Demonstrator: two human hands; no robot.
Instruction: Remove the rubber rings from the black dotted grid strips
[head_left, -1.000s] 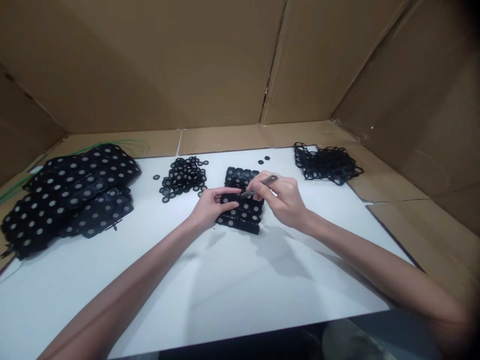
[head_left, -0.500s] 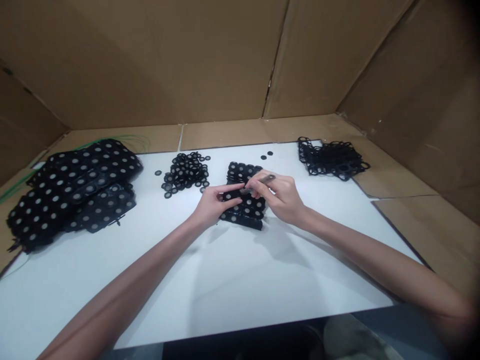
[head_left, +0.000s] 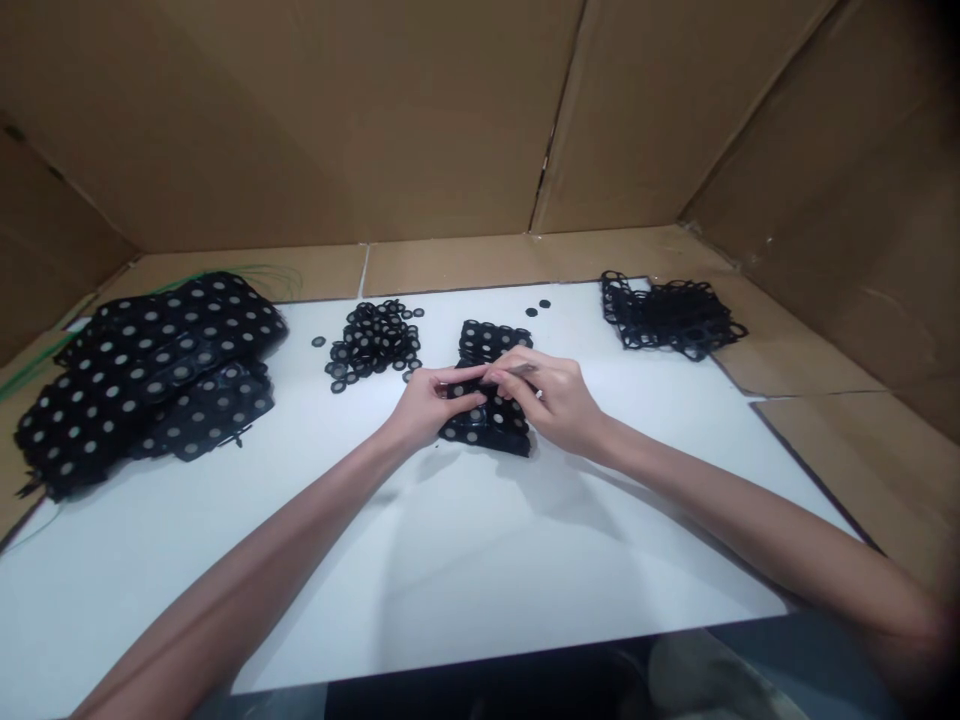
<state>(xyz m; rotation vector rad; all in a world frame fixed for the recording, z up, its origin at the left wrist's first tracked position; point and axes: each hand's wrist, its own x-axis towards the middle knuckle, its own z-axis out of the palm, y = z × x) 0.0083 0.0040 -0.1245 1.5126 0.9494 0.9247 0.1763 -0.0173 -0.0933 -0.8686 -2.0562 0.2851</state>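
Note:
Near the middle of the white table lies a small black sheet with rows of grey round spots, its rows bent into ridges. My left hand grips it from the left, thumb and forefinger on either side of a raised row. In my right hand a slim grey metal tool is pinched like a pen, its tip down at the sheet by my left fingertips. My fingers hide the tip, so its exact kind is unclear. Behind to the left is a pile of loose black rings with grey centres.
A large heap of spotted black sheets covers the table's left. At the back right lies a tangle of black punched-out webbing. Two small dark discs sit behind the sheet. Cardboard walls enclose the table.
The tool in my right hand has tipped lower and shows less of its handle. My left hand keeps its hold on the sheet. The whole view has shifted slightly.

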